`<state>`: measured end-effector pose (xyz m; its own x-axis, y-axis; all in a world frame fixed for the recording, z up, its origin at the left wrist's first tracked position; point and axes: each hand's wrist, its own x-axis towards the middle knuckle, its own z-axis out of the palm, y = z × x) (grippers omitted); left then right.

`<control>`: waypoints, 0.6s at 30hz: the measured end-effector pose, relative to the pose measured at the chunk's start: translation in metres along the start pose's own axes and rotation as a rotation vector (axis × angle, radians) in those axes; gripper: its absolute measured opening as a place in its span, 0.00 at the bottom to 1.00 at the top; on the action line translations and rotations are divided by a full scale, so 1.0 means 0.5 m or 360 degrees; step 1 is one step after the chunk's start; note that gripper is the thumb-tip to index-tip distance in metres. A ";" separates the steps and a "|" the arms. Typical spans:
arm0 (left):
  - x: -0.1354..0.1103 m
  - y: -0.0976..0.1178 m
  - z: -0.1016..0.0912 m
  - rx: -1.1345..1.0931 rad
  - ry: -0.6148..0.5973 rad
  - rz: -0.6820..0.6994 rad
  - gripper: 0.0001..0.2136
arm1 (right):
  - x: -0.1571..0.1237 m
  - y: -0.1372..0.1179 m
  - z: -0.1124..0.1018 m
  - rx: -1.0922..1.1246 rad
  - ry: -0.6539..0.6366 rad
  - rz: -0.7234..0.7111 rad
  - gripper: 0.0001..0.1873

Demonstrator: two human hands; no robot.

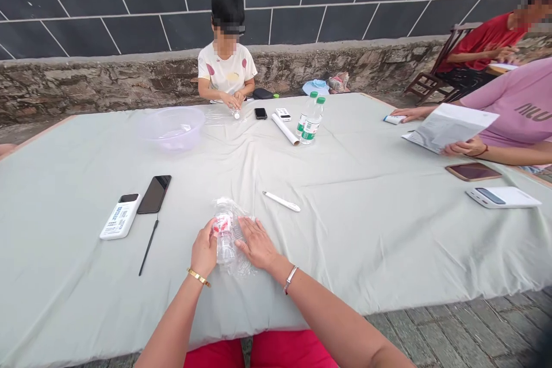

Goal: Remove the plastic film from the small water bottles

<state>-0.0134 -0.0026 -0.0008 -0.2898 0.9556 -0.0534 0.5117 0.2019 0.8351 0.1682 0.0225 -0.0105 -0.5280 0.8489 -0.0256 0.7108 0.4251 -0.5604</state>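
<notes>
Water bottle (224,247), only one within reach of the hands, clear plastic with a red-and-white label, resting in a loose sheet of clear film (244,267) on the grey-green cloth of the desk (353,253), close to the near edge. Left hand (203,248) curled around the bottle's upper part, fingers over the label, apparently to steady it. Right hand (259,244) spread flat on the film just beside the bottle, pressing down without any pinch, seemingly to keep the film from lifting. Left of the bottle, three items lined up clear of both hands: one white boxy device (119,217), one black smartphone (154,194) and one thin black stylus (149,247). Just beyond the bottle, one white pen (282,201). Well beyond the bottle, one lilac plastic basin (172,129), one black phone (260,113), one paper tube (284,129) and two green-capped water bottles (313,119). Also beyond the bottle, one person in a white T-shirt (226,72), both hands closed on a small bottle (236,114). Far right of the bottle, one person in a pink top (521,100) holding up a paper sheet (451,127), with one brown-cased phone (473,171) and one white tablet-like device (502,197) nearby, plus one person in a red top (483,40) on a wooden chair (431,66).
</notes>
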 end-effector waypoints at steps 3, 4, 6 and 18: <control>0.003 0.023 -0.006 0.0081 0.0089 0.0069 0.21 | -0.005 0.004 0.004 -0.0196 -0.0008 0.0008 0.35; 0.002 0.038 -0.001 0.0106 0.0099 0.0148 0.20 | -0.005 0.002 0.008 -0.0253 0.0010 0.0017 0.33; -0.002 0.069 0.019 0.0184 0.0049 0.0301 0.19 | -0.003 0.000 0.017 -0.0349 0.0031 0.0022 0.29; 0.033 -0.021 -0.122 0.0221 -0.0161 -0.0192 0.26 | -0.010 0.022 0.011 -0.0453 -0.0061 0.0141 0.29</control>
<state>-0.0730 -0.0022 0.0228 -0.2763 0.9381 -0.2089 0.5871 0.3369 0.7361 0.1762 0.0215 -0.0212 -0.4713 0.8765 -0.0981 0.8538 0.4256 -0.2999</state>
